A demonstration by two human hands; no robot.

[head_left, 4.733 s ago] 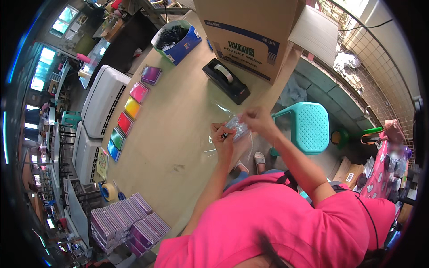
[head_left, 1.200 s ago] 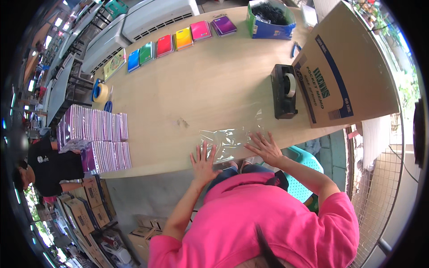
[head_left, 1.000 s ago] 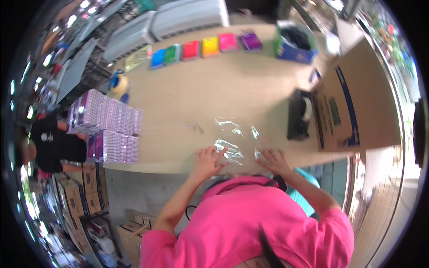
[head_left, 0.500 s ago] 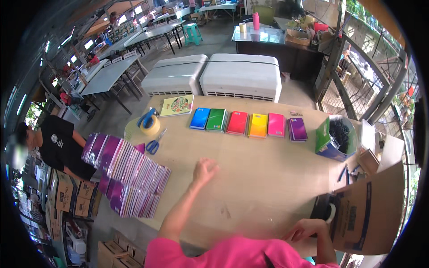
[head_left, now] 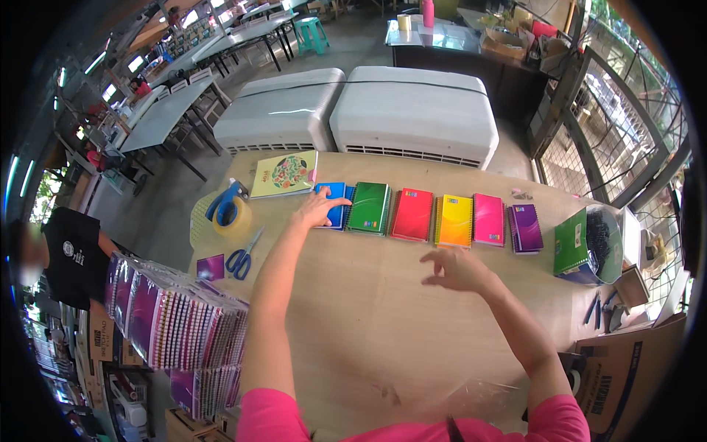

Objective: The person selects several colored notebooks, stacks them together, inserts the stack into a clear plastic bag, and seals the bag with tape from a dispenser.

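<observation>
Fingers (head_left: 324,193) of the left hand (head_left: 315,208) lie over the blue notebook (head_left: 336,215), at the left end of the row on the table (head_left: 412,317), just beside the green notebook (head_left: 370,207) and near the cream pad (head_left: 269,177). Thumb and fingers are parted across its cover; whether they pinch an edge, I cannot tell. The right hand (head_left: 458,270), bent, with thumb and fingers apart and nothing visible between them, is nearest the yellow notebook (head_left: 454,220), which lies between the red notebook (head_left: 412,214) and the pink notebook (head_left: 488,219); the purple notebook (head_left: 526,227) is beyond, at the right end. Small and paper-filled, the blue notebook should feel light and fairly stiff when shut, hardly fragile, though its corners could bend. Its glossy cover may slip under a flat fingertip, and if copies are stacked there, which the hand partly hides, the top one could slide off the rest. Opposite long edges look like the best hold, thumb on one and fingers on the other, squeezing gently so that no wire coil is crushed or catches its neighbour.
</observation>
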